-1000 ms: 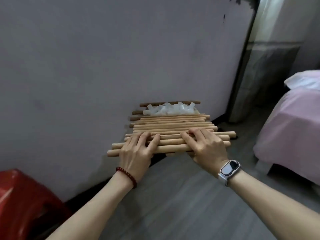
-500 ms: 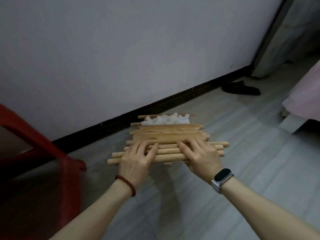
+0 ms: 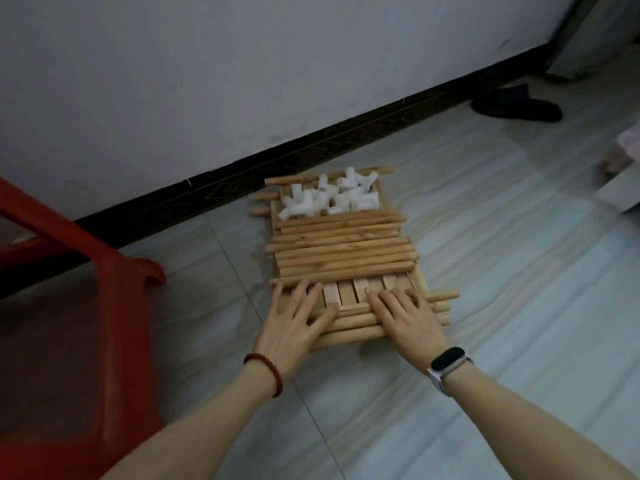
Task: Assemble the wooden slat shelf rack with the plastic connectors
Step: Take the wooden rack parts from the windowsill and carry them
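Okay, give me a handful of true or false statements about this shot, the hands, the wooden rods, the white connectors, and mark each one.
1. Both hands, left hand and right hand, lie flat on the wooden rods. True.
2. The white plastic connectors are piled at the end of the stack nearest the person. False: they lie at the far end, toward the wall.
3. Flat slats show in a gap between the rods, just beyond the fingers. True.
4. The smartwatch is on the left wrist. False: it is on the right wrist; the left wears a red bead bracelet.
5. The stack rests on a table. False: it lies on the tiled floor.
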`<action>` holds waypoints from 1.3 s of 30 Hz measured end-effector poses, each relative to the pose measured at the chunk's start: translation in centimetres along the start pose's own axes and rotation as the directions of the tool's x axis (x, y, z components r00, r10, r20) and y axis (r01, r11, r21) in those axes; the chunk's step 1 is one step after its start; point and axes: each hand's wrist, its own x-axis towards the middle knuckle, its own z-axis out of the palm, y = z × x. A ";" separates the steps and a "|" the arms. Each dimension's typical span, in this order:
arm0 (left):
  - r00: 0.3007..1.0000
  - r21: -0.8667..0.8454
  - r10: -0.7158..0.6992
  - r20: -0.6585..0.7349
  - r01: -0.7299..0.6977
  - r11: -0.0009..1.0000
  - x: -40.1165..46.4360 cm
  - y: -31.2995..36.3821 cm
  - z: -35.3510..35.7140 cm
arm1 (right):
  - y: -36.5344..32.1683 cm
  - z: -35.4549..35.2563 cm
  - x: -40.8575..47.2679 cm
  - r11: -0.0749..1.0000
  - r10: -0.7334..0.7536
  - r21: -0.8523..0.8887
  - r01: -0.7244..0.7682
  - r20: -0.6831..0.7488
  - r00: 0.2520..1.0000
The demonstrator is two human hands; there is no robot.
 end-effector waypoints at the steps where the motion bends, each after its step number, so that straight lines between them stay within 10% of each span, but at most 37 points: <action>1: 0.996 0.005 0.005 0.094 -0.005 1.000 -0.1 0.2 0.2 | -0.1 0.4 -0.3 1.000 0.001 0.012 -0.002 0.054 0.999; 10: 0.902 -0.049 0.029 0.431 -0.009 0.999 -0.2 1.5 1.7 | -0.2 1.2 -2.1 0.995 0.016 0.090 -0.050 0.346 0.938; 17: 0.777 -0.131 -0.009 0.629 0.118 0.984 -1.2 1.8 -3.3 | -3.2 -4.6 -0.9 0.921 0.145 0.176 -0.348 0.674 0.724; 25: 0.813 -0.282 -0.189 0.550 0.394 0.875 -4.0 0.4 -20.9 | -4.4 -22.8 3.7 0.802 0.083 0.269 -0.533 0.834 0.545; 32: 0.805 -0.429 -0.397 0.441 0.578 0.694 -5.4 -5.1 -45.5 | -3.5 -46.4 11.3 0.648 0.143 0.369 -0.666 0.800 0.582; 39: 0.644 -0.625 -0.753 0.138 0.646 0.438 -14.7 -8.8 -68.9 | -9.0 -71.1 19.2 0.567 0.021 0.684 -0.460 0.546 0.838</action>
